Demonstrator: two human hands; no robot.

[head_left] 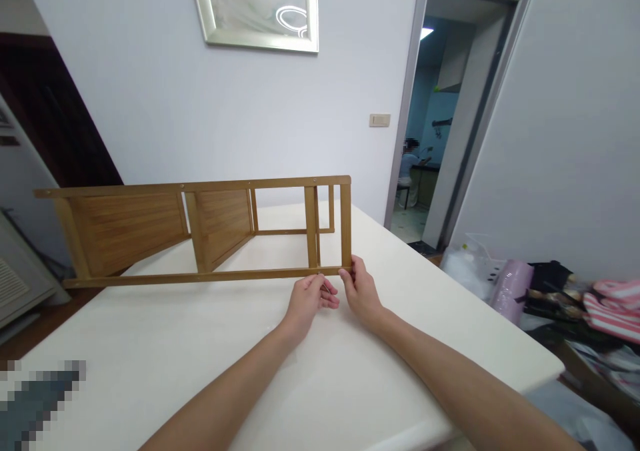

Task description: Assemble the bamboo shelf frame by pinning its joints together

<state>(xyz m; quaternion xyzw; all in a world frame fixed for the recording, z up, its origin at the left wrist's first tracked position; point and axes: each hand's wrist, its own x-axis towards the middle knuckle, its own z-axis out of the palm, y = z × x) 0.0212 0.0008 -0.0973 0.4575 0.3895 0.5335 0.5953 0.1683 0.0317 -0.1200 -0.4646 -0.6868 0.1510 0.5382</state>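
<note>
A brown wooden shelf rack [195, 277] lies on its side across the white table [200, 344], its slatted end toward the right. My right hand [363, 291] is closed around the near right corner of the frame, thumb in front and fingers behind. Just left of it, my left hand [307, 304] is in a pinch at the underside of the lower rail, close to a crossbar. Something thin may be between its fingertips, too small to make out. Two slatted panels [225, 221] slope inside the frame.
Beyond the table is a white wall with a framed picture [260, 41] and a switch [379, 120]. A doorway at right shows a seated person [409, 167] in another room. Bags and a pink roll [511, 289] are piled beside the table. A blurred dark object [35, 404] is at lower left.
</note>
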